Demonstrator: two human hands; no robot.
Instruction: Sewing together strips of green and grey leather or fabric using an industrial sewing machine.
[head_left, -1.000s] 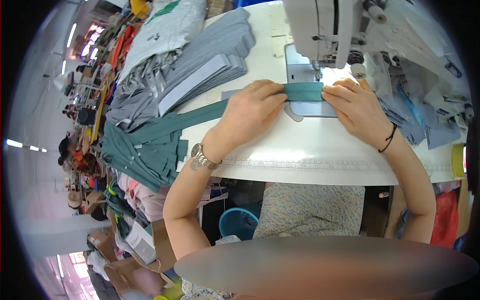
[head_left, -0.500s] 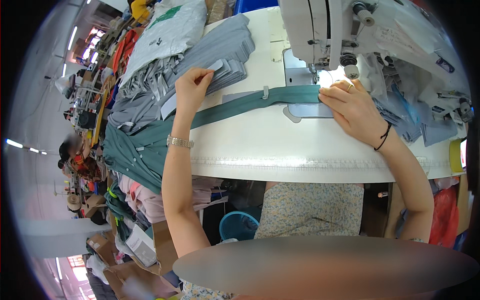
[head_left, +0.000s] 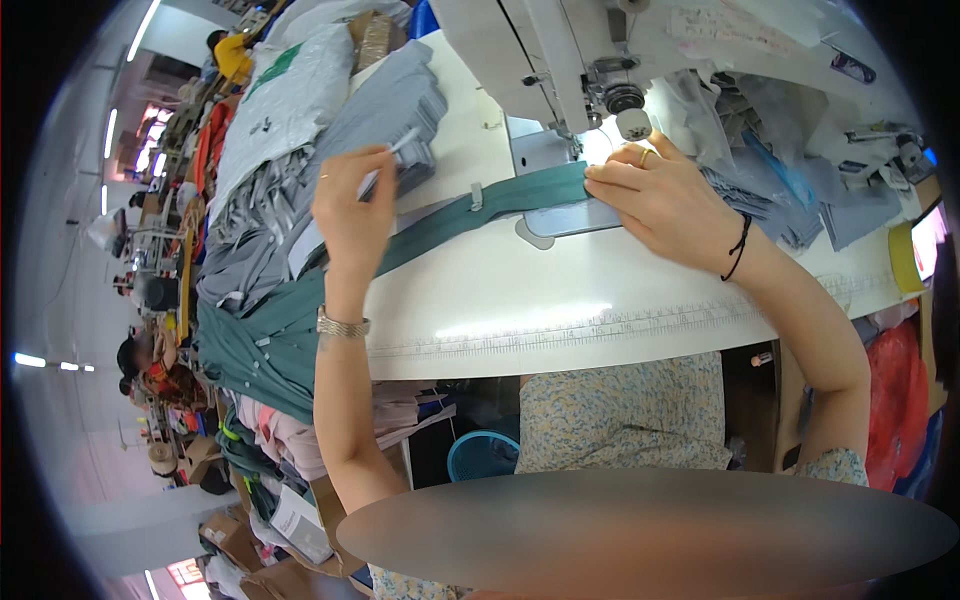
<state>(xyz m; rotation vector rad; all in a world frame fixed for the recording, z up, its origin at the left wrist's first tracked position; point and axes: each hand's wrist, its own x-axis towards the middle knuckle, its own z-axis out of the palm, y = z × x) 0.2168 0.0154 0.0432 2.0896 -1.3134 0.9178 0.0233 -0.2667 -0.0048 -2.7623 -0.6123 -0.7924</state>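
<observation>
A green garment (head_left: 265,340) with buttons lies at the left of the sewing table. Its long band (head_left: 520,192) runs right across the tabletop to the sewing machine (head_left: 575,70). My right hand (head_left: 660,200) pinches the band's right end beside the lit needle area, fingers close together. A small light tag (head_left: 476,196) sits on the band. My left hand (head_left: 355,205), slightly blurred, is raised at a stack of grey cut fabric pieces (head_left: 400,95). Its thumb and fingers are closed on the pale edge of a grey fabric piece (head_left: 405,140).
A white plastic sack (head_left: 300,95) lies behind the grey pieces. More grey pieces (head_left: 850,220) and clear plastic bags (head_left: 690,110) lie right of the machine. A yellow tape roll (head_left: 907,257) stands at the right edge. Below the table is a blue basket (head_left: 485,456).
The whole view has shifted and tilted a little. My left hand has turned and lifted the edge of a grey piece off the stack. My right hand still holds the band's end.
</observation>
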